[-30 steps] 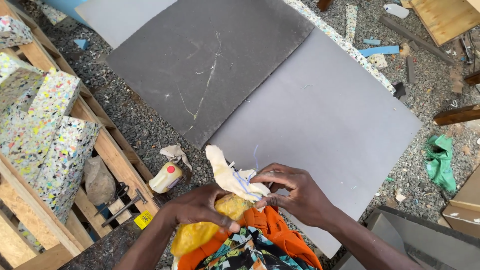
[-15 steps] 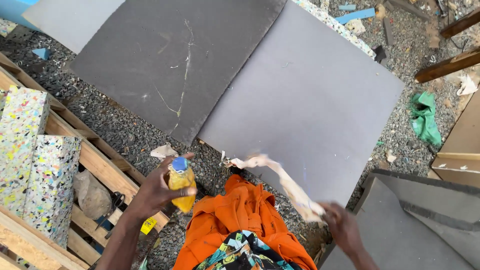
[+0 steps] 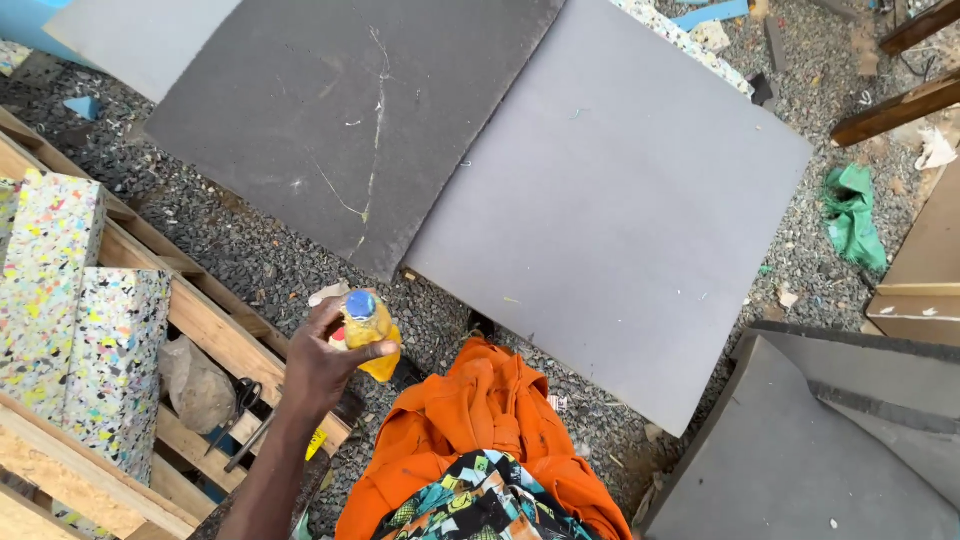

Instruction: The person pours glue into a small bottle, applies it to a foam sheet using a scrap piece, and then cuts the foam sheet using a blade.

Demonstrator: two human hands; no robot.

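Note:
My left hand (image 3: 322, 362) grips a small plastic bottle (image 3: 370, 336) of yellow liquid with a blue cap, held upright above the gravel and next to an orange cloth (image 3: 480, 420). The cloth lies over my lap, with a patterned teal and black fabric (image 3: 478, 505) below it. My right hand is out of sight. A light grey foam sheet (image 3: 610, 200) lies on the ground ahead, partly over a darker grey sheet (image 3: 340, 110).
A wooden pallet (image 3: 205, 325) at the left carries multicoloured speckled foam blocks (image 3: 75, 320), a stone and black scissors (image 3: 245, 400). Grey boards (image 3: 820, 440) lie at the lower right, a green rag (image 3: 852, 210) and wood pieces at the right. Gravel covers the ground.
The pale rag that my right hand pulled away is gone from view, and so is the right hand. My left hand still holds the bottle at about the same place.

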